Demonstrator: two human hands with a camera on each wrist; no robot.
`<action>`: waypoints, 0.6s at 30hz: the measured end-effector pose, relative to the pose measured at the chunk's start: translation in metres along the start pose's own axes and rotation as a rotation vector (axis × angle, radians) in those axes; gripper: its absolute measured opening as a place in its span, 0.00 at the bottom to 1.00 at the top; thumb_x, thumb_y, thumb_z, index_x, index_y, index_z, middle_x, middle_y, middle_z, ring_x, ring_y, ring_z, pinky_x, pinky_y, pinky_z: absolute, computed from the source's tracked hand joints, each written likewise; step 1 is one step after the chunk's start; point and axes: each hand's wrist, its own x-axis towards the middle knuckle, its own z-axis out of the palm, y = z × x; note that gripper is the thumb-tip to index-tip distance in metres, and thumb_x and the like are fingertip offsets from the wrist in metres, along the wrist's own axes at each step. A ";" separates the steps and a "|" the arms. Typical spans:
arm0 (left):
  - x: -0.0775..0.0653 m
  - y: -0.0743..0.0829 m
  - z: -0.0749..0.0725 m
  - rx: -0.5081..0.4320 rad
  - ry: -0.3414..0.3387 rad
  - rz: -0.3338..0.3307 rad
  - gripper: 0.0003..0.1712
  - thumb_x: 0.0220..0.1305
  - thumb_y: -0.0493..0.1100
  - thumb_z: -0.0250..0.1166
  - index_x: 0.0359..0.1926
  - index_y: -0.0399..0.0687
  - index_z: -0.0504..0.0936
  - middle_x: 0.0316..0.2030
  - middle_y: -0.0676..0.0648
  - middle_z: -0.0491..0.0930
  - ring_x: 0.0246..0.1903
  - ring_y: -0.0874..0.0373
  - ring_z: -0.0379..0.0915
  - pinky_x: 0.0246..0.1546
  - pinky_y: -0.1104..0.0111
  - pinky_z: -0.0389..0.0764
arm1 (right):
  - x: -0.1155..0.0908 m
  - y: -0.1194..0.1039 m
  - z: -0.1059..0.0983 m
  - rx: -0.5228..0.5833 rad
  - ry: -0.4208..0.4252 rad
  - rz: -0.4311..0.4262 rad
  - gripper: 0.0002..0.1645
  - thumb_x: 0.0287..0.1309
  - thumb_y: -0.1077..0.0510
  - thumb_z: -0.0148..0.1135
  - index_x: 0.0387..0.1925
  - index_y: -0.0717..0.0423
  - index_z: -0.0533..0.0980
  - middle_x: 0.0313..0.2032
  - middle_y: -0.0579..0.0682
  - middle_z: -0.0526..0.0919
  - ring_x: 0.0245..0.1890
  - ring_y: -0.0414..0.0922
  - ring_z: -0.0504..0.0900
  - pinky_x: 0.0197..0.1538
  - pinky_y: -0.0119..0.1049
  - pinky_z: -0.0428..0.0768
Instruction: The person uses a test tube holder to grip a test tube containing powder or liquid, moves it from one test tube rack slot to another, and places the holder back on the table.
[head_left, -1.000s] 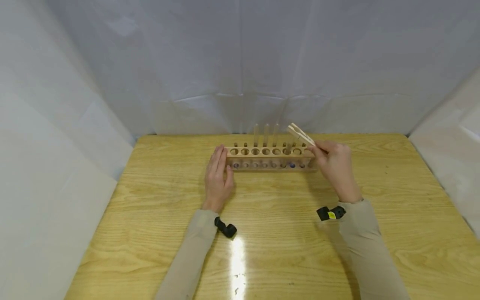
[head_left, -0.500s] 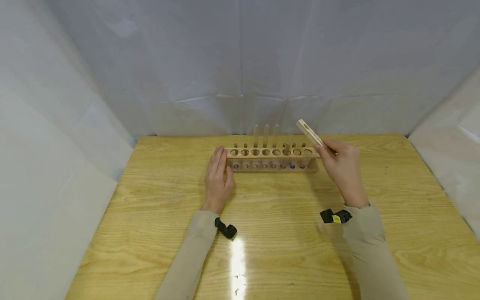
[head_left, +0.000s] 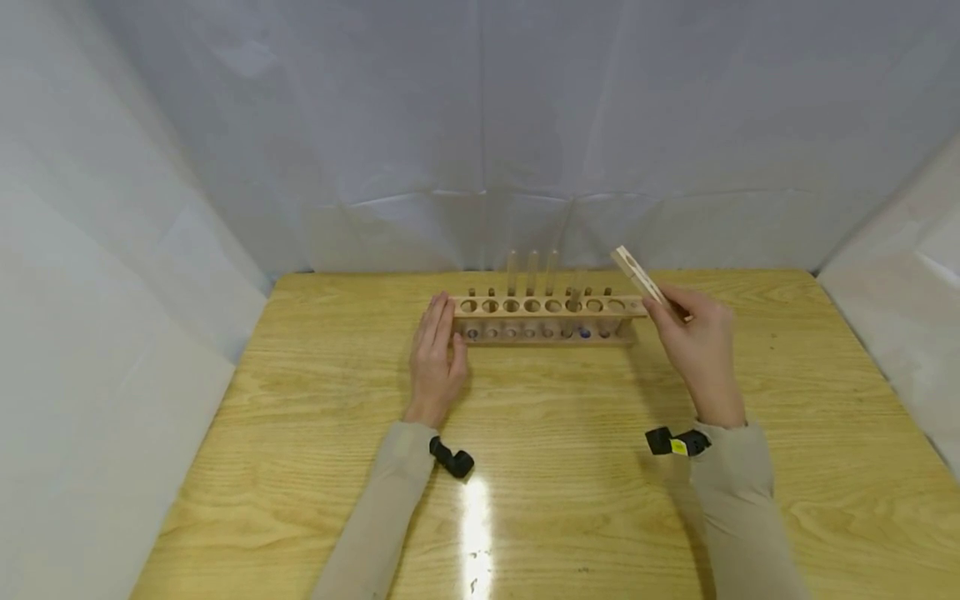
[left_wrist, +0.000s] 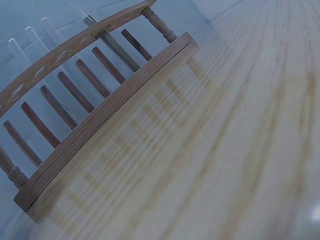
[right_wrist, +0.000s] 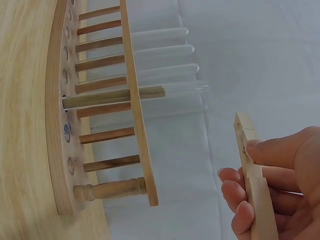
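Observation:
A wooden test tube rack [head_left: 543,314] stands at the back of the table. My left hand [head_left: 435,358] rests against its left end, fingers straight and thumb at the front; the left wrist view does not show this hand. In my right hand [head_left: 701,350] I grip a wooden test tube holder [head_left: 637,273], which points up and left, above and beyond the rack's right end. Its tip is apart from every tube in the right wrist view. One test tube [right_wrist: 95,98] stands in a rack hole, with a murky brownish fill. Several clear tubes [head_left: 533,271] sit upside down on the rear pegs.
The rack's other front holes [head_left: 594,306] hold no tubes, and a blue spot [head_left: 585,332] shows in its lower board. The wood-grain table [head_left: 555,467] reaches back to a pale sheet [head_left: 555,125]. More sheeting hangs at both sides.
My right hand has moved right and slightly toward me with the test tube holder, away from the standing tube, which stays in the rack. My left hand has not moved.

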 end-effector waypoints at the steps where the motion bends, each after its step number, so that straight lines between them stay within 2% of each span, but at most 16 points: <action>1: 0.000 0.000 0.000 0.001 0.000 -0.001 0.28 0.66 0.33 0.52 0.66 0.28 0.69 0.68 0.35 0.67 0.69 0.41 0.60 0.72 0.54 0.59 | -0.001 0.002 0.000 0.001 0.002 0.011 0.13 0.61 0.61 0.68 0.44 0.66 0.85 0.30 0.60 0.86 0.23 0.35 0.74 0.23 0.20 0.66; 13: 0.000 -0.001 0.003 -0.002 0.023 0.014 0.28 0.66 0.34 0.51 0.65 0.26 0.69 0.67 0.33 0.67 0.67 0.38 0.63 0.71 0.52 0.61 | -0.011 0.015 0.001 -0.018 0.056 0.072 0.14 0.60 0.61 0.68 0.46 0.67 0.84 0.33 0.63 0.87 0.26 0.23 0.71 0.23 0.18 0.66; 18: 0.000 -0.002 0.003 -0.003 0.025 0.016 0.28 0.67 0.34 0.50 0.65 0.27 0.69 0.67 0.33 0.68 0.67 0.37 0.63 0.71 0.52 0.61 | -0.012 0.020 0.001 -0.015 0.070 0.101 0.15 0.61 0.60 0.68 0.46 0.66 0.84 0.32 0.62 0.87 0.24 0.23 0.71 0.22 0.19 0.65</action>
